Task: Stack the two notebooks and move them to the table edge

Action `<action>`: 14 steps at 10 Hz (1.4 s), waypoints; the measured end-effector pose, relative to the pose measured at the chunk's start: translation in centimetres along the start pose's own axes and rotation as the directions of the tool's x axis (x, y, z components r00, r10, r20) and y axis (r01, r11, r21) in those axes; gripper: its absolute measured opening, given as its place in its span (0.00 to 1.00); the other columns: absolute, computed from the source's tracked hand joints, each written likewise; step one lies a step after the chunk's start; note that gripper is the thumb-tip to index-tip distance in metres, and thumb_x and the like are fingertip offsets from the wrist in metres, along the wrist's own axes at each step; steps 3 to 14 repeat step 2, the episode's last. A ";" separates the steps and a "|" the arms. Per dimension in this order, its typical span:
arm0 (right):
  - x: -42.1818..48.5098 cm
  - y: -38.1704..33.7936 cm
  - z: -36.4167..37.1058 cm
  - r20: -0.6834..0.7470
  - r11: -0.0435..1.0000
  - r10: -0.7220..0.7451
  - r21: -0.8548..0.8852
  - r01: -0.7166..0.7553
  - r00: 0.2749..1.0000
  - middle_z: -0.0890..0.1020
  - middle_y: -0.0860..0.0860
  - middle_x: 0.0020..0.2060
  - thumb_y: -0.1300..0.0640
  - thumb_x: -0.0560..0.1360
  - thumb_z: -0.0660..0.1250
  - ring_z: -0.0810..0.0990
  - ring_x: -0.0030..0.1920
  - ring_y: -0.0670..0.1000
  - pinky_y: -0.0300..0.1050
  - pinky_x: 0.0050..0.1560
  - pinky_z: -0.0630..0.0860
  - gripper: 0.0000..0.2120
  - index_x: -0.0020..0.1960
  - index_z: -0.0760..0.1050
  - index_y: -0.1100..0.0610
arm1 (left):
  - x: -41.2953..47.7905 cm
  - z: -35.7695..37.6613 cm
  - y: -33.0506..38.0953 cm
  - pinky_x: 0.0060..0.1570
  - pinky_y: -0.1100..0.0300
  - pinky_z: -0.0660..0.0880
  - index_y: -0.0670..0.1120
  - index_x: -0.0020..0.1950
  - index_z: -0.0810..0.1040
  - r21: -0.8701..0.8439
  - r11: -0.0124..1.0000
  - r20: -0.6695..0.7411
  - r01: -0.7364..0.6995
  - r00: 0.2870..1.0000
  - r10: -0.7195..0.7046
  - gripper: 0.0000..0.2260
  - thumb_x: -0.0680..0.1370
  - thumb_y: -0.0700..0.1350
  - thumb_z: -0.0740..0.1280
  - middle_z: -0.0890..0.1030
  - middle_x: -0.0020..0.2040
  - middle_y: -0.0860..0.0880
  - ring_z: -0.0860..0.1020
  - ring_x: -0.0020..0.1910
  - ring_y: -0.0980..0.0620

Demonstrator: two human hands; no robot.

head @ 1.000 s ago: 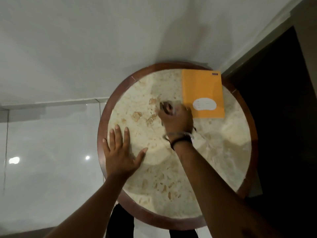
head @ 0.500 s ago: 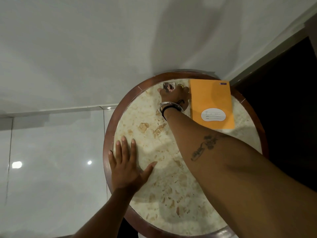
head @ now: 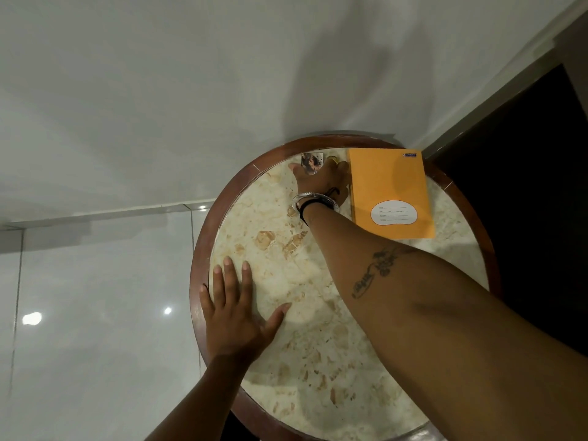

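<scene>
So we've got our left hand (head: pixel 234 316) planted flat on the round marble-patterned tabletop with the dark wooden rim (head: pixel 203 249), fingers spread wide, over by the left edge and gripping nothing. Our right hand (head: pixel 321 179) is stretched way out to the far side, palm down, fingers reaching toward the far rim, with silver bangles and a black band (head: pixel 313 202) on the wrist. There's a small shiny square thing (head: pixel 311 163) right at the knuckles, but we honestly can't tell what it is or whether the fingers are closed on it. The orange paper-cover notebook with the white label (head: pixel 389 192) lies flat at the far right of the tabletop, its left edge just beside that right hand. We only see one cover, so can't say whether a second one sits underneath.
</scene>
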State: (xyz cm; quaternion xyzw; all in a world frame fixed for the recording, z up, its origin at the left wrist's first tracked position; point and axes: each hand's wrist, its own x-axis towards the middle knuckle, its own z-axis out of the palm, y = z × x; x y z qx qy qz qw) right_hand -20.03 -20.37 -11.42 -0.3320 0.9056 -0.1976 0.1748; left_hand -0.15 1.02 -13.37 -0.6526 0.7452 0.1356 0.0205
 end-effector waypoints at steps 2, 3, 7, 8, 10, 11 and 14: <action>-4.4 -0.7 -4.3 -0.032 0.978 0.089 0.192 -0.081 0.995 0.71 0.58 0.63 0.28 0.61 0.67 0.74 0.61 0.61 0.53 0.48 0.76 0.46 0.67 0.66 0.60 | 0.5 -0.3 0.0 0.81 0.42 0.37 0.47 0.86 0.53 -0.029 1.000 0.041 0.008 0.999 -0.007 0.53 0.72 0.82 0.52 0.50 0.86 0.41 0.51 0.84 0.40; -4.4 -0.7 -4.3 -0.032 0.978 0.089 0.192 -0.081 0.995 0.71 0.58 0.63 0.28 0.61 0.67 0.74 0.61 0.61 0.53 0.48 0.76 0.46 0.67 0.66 0.60 | 0.5 -0.3 0.0 0.81 0.42 0.37 0.47 0.86 0.53 -0.029 1.000 0.041 0.008 0.999 -0.007 0.53 0.72 0.82 0.52 0.50 0.86 0.41 0.51 0.84 0.40; -4.4 -0.7 -4.3 -0.032 0.978 0.089 0.192 -0.081 0.995 0.71 0.58 0.63 0.28 0.61 0.67 0.74 0.61 0.61 0.53 0.48 0.76 0.46 0.67 0.66 0.60 | 0.5 -0.3 0.0 0.81 0.42 0.37 0.47 0.86 0.53 -0.029 1.000 0.041 0.008 0.999 -0.007 0.53 0.72 0.82 0.52 0.50 0.86 0.41 0.51 0.84 0.40; -4.4 -0.7 -4.3 -0.032 0.978 0.089 0.192 -0.081 0.995 0.71 0.58 0.63 0.28 0.61 0.67 0.74 0.61 0.61 0.53 0.48 0.76 0.46 0.67 0.66 0.60 | 0.5 -0.3 0.0 0.81 0.42 0.37 0.47 0.86 0.53 -0.029 1.000 0.041 0.008 0.999 -0.007 0.53 0.72 0.82 0.52 0.50 0.86 0.41 0.51 0.84 0.40; -4.4 -0.7 -4.3 -0.032 0.978 0.089 0.192 -0.081 0.995 0.71 0.58 0.63 0.28 0.61 0.67 0.74 0.61 0.61 0.53 0.48 0.76 0.46 0.67 0.66 0.60 | 0.5 -0.3 0.0 0.81 0.42 0.37 0.47 0.86 0.53 -0.029 1.000 0.041 0.008 0.999 -0.007 0.53 0.72 0.82 0.52 0.50 0.86 0.41 0.51 0.84 0.40; -4.4 -0.7 -4.3 -0.032 0.978 0.089 0.192 -0.081 0.995 0.71 0.58 0.63 0.28 0.61 0.67 0.74 0.61 0.61 0.53 0.48 0.76 0.46 0.67 0.66 0.60 | 0.5 -0.3 0.0 0.81 0.42 0.37 0.47 0.86 0.53 -0.029 1.000 0.041 0.008 0.999 -0.007 0.53 0.72 0.82 0.52 0.50 0.86 0.41 0.51 0.84 0.40; -4.4 -0.7 -4.3 -0.032 0.978 0.089 0.192 -0.081 0.995 0.71 0.58 0.63 0.28 0.61 0.67 0.74 0.61 0.61 0.53 0.48 0.76 0.46 0.67 0.66 0.60 | 0.5 -0.3 0.0 0.81 0.42 0.37 0.47 0.86 0.53 -0.029 1.000 0.041 0.008 0.999 -0.007 0.53 0.72 0.82 0.52 0.50 0.86 0.41 0.51 0.84 0.40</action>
